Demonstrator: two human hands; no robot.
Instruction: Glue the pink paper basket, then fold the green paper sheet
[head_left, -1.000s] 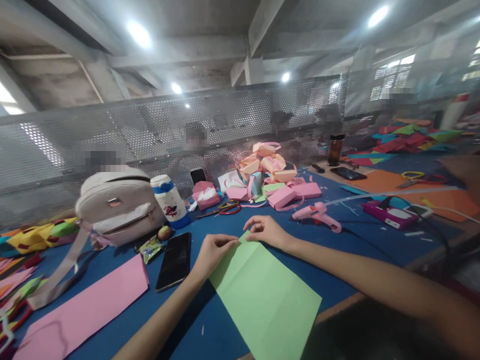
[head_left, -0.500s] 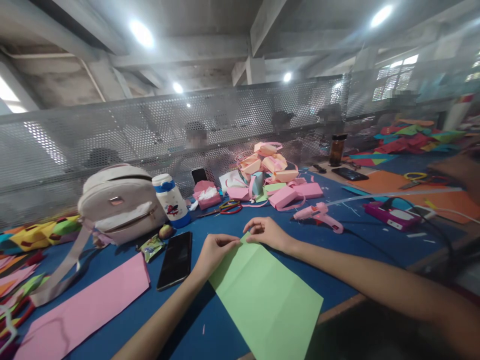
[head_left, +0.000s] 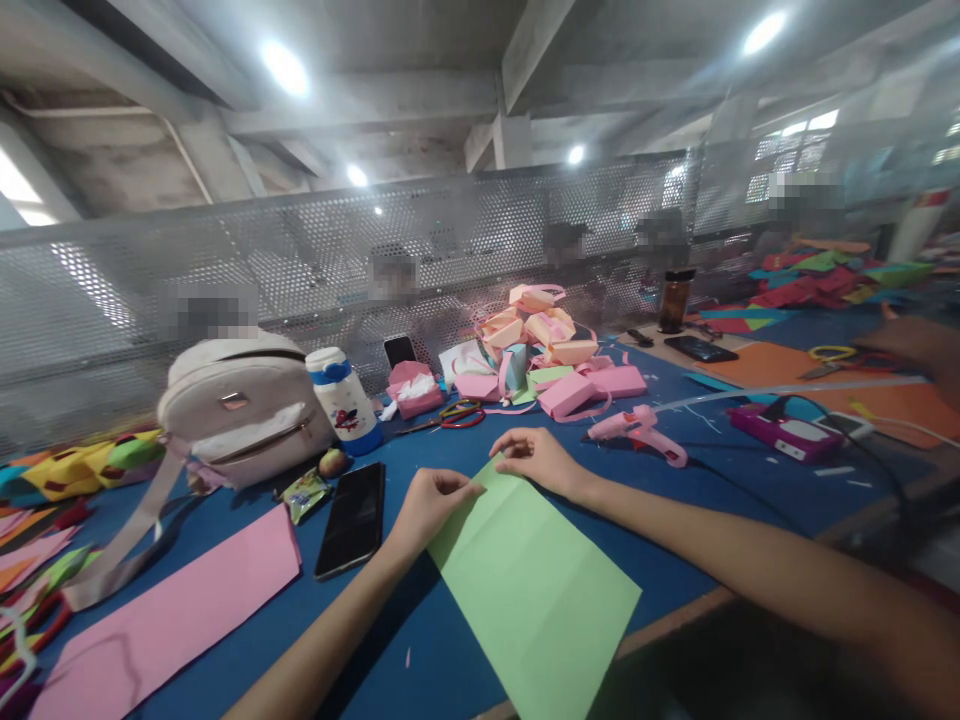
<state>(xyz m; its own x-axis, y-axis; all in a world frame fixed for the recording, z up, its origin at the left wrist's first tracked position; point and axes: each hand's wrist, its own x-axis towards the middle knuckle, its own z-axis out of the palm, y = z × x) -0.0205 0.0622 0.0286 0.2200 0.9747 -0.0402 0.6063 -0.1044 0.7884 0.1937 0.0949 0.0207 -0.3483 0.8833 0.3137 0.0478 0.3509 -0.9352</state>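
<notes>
A light green sheet of paper (head_left: pixel 536 590) with faint crease lines lies slanted over the blue table, its lower corner reaching past the front edge. My left hand (head_left: pixel 435 508) pinches the sheet's upper left edge between thumb and fingers. At the far corner, my right hand (head_left: pixel 541 462) rests with curled fingers around the paper's edge, thumb and forefinger close together on it. Left of my left hand lies a black phone (head_left: pixel 351 520), and beyond it a folded pink paper strip (head_left: pixel 176 620).
A pink glue gun (head_left: pixel 637 434) lies to the right, near a purple box (head_left: pixel 784 430). Behind are scissors (head_left: pixel 459 414), pink paper boxes (head_left: pixel 574 392), a white bottle (head_left: pixel 343 400) and a backpack (head_left: pixel 240 410). A person's hand (head_left: pixel 919 340) is at far right.
The green sheet has turned slightly, its right corner shifting left and a little up. My right hand has moved slightly up at the far corner. My left hand keeps its pinch.
</notes>
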